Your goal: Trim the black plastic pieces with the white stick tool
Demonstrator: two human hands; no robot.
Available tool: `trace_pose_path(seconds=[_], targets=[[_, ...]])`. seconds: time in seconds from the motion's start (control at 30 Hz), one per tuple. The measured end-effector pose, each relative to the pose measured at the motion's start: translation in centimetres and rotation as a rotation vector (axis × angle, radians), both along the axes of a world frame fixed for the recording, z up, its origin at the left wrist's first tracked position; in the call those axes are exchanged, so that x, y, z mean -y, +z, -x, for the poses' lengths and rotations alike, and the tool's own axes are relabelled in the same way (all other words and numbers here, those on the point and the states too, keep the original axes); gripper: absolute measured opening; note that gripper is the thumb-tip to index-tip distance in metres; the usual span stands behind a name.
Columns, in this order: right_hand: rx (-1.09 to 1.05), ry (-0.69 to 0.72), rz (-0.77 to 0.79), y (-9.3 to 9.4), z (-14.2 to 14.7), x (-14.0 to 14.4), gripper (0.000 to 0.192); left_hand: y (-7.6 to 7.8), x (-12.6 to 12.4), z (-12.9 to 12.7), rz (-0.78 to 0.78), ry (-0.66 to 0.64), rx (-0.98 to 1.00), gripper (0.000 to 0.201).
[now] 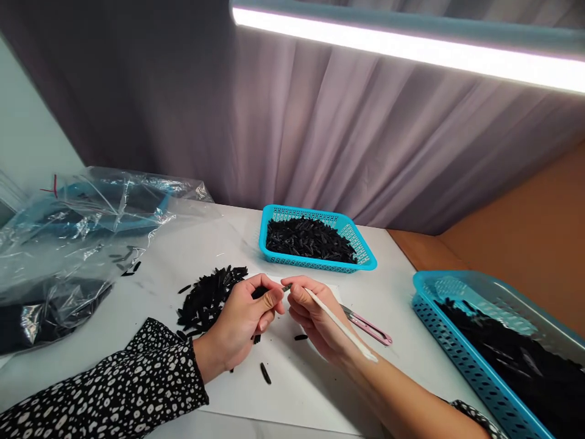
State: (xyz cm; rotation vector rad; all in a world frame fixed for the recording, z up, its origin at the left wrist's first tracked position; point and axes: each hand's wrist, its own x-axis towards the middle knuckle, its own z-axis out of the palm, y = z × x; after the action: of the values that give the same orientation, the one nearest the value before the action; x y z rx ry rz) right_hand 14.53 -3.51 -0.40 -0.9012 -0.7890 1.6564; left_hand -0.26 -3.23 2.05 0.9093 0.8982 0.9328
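My left hand [249,317] is closed, with a thin black strip [261,292] showing between its curled fingers. Facing it, my right hand [315,311] pinches a slim white stick [340,324], which slants back over the hand to the wrist. A small dark tip [287,287] shows between the two hands at the fingertips; which hand grips it is hard to tell. Beside my left hand lies a heap of short black strips [205,302]. A tool with pink handles and a metal end [370,328] rests just right of my right hand.
Behind the hands stands a blue basket [315,263] of black pieces. A larger blue basket [461,347] with dark pieces is at the right. Clear plastic bags [91,244] cover the left side. Loose strips [265,373] lie on the white sheet [301,399].
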Motion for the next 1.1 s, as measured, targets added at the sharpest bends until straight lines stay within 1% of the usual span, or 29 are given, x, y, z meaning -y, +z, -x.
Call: trace_pose_path(seconds=[0.2,0.3,0.4,0.77,0.97,1.1], targets=[[-0.128,0.051,-0.021,-0.55,-0.42,-0.28,0.036,0.13,-0.17,-0.21,0.000,-0.046,-0.020,0.038],[-0.142,0.061,-0.012,-0.70,-0.65,-0.15,0.035,-0.04,-0.13,-0.30,-0.011,-0.096,-0.033,0.038],[-0.130,0.063,0.012,-0.63,-0.73,-0.01,0.038,-0.18,0.01,-0.28,-0.020,-0.124,-0.036,0.037],[-0.105,0.121,0.008,-0.38,-0.63,0.21,0.042,0.09,0.06,-0.32,-0.034,-0.132,-0.097,0.035],[-0.169,0.062,0.034,-0.08,-0.79,-0.02,0.041,0.32,0.10,-0.30,-0.025,-0.139,-0.106,0.030],[-0.161,0.078,0.014,0.06,-0.84,0.00,0.041,0.07,0.17,-0.18,-0.044,-0.145,-0.112,0.028]])
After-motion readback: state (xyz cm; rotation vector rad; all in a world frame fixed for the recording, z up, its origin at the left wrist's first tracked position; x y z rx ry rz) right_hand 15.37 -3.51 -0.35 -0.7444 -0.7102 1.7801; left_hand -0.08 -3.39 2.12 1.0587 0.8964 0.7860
